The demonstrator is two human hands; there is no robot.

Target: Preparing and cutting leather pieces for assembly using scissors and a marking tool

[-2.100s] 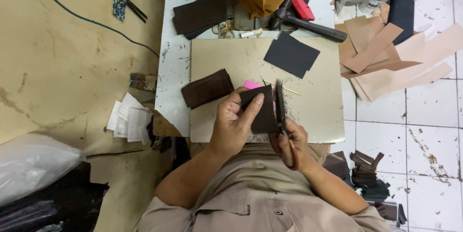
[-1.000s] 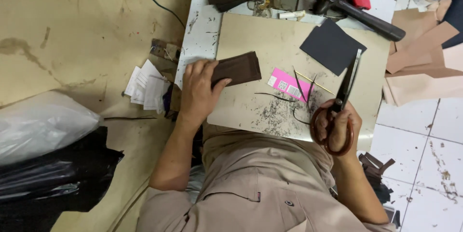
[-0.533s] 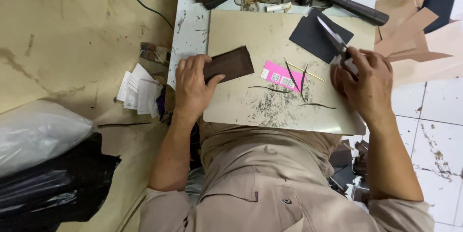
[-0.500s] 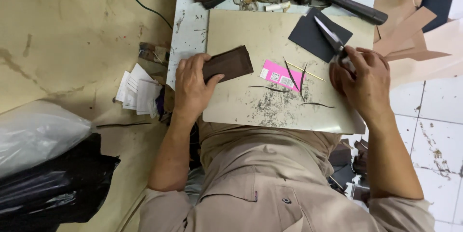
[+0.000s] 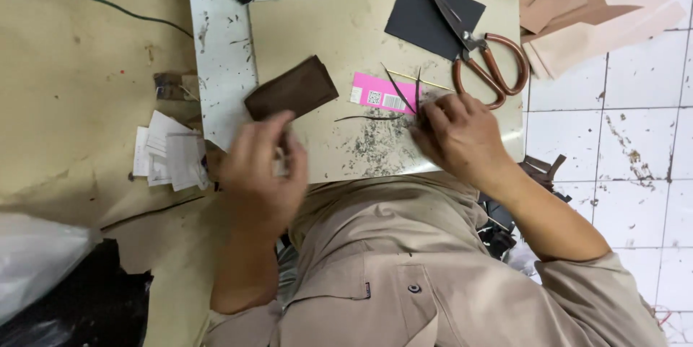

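Nearest, the blurred left hand is held loosely curled and empty below a brown leather wallet piece. Thin dark trimmings are pinched by the right hand, as if for clearing. Beyond, copper-handled scissors are laid down.

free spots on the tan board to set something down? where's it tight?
Bare patch on the cutting board: upper left, between the brown leather piece and the black sheet. Crowded: the right side, with scissors, pink tag and right hand; scraps litter the near edge. The left hand covers the near-left corner.
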